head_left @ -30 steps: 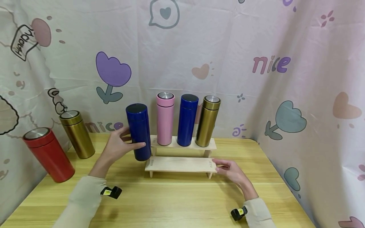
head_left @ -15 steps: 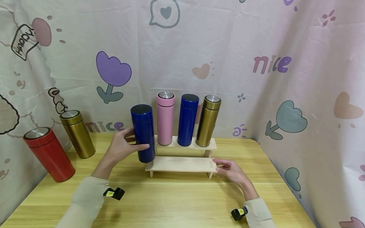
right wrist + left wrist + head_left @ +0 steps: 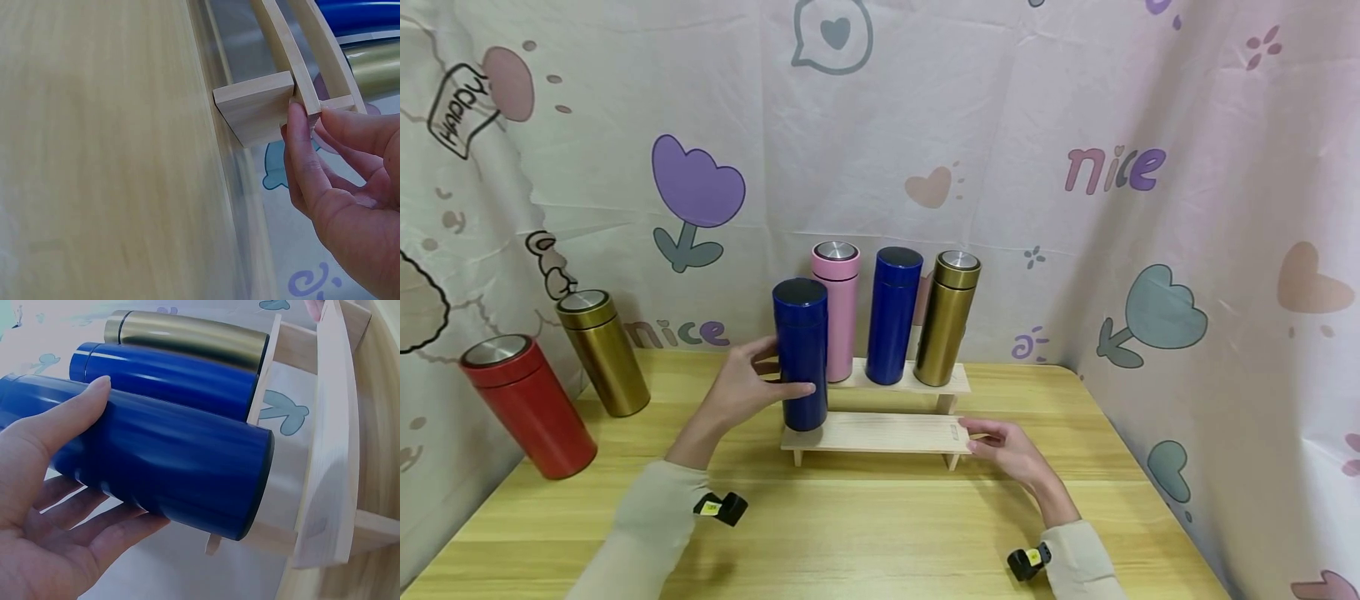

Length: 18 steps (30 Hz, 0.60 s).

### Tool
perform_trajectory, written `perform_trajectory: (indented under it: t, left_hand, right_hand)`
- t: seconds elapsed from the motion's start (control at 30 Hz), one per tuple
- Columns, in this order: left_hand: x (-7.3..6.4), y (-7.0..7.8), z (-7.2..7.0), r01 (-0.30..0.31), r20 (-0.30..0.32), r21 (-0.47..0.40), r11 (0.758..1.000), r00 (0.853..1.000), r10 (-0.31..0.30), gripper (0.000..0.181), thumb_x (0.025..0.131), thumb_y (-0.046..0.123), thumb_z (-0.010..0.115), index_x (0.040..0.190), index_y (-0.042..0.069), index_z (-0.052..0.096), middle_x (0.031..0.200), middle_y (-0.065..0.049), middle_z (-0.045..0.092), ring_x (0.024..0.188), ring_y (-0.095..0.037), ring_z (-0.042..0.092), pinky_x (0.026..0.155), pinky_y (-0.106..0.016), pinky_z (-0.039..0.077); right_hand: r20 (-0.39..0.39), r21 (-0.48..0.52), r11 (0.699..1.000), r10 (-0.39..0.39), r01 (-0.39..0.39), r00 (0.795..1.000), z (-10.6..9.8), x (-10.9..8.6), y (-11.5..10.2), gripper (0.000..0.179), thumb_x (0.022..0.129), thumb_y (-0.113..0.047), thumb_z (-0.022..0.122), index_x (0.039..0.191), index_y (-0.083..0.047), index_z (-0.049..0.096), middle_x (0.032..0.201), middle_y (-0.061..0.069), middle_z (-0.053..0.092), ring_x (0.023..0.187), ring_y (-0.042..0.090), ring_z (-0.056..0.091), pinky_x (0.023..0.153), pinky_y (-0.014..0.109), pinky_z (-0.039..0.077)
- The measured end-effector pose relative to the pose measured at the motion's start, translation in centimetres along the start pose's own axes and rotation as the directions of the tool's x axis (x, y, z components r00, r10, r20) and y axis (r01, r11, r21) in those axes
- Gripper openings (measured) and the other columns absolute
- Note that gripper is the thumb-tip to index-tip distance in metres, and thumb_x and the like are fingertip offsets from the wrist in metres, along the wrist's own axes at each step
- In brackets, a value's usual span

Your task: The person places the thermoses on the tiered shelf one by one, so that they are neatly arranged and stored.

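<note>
Backing tabletop (image 3: 865,525) and stand (image 3: 887,433), printed curtain (image 3: 985,108)

pale beige sleeves (image 3: 640,521); black wrist cameras (image 3: 730,509), yellow labels (image 3: 709,507)

In the head view, the held blue bottle (image 3: 802,342) hides the lower left of the pink bottle (image 3: 843,317) and the left end of the wooden stand's upper shelf (image 3: 953,382). The fingertips of the left hand (image 3: 747,387) vanish behind the bottle. Both sleeves (image 3: 647,521) leave at the bottom edge; the yellow labels (image 3: 711,507) are too small to read. The left-wrist view cuts off the held bottle's top; the right-wrist view crops the right hand (image 3: 350,178) and the rear gold bottle (image 3: 380,70).
</note>
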<state>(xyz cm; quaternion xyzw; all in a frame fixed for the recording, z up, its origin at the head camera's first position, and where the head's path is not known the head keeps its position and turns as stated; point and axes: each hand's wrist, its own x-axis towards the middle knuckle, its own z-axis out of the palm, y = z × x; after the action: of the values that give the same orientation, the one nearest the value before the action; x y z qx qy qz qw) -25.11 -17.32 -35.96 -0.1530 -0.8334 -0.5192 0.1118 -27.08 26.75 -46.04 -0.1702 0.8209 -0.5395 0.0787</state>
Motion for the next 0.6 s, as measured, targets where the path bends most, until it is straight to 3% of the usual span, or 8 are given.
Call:
perform_trajectory:
  t: [0.6]
  left_hand:
    - [1.3, 1.0, 3.1, 0.044, 0.081, -0.079, 0.996, 0.996, -0.037, 0.086, 0.080, 0.029, 0.091, 0.152, 0.008, 0.049, 0.147, -0.021, 0.059, 0.122, -0.044, 0.067, 0.101, -0.056, 0.058]
  right_hand:
    - [0.007, -0.002, 1.000, -0.002, 0.002, 1.000, -0.2, 0.1, 0.3, 0.046, 0.098, -0.007, 0.068, 0.139, 0.008, 0.058, 0.146, 0.032, 0.055, 0.120, 0.039, 0.067, 0.090, 0.017, 0.058]
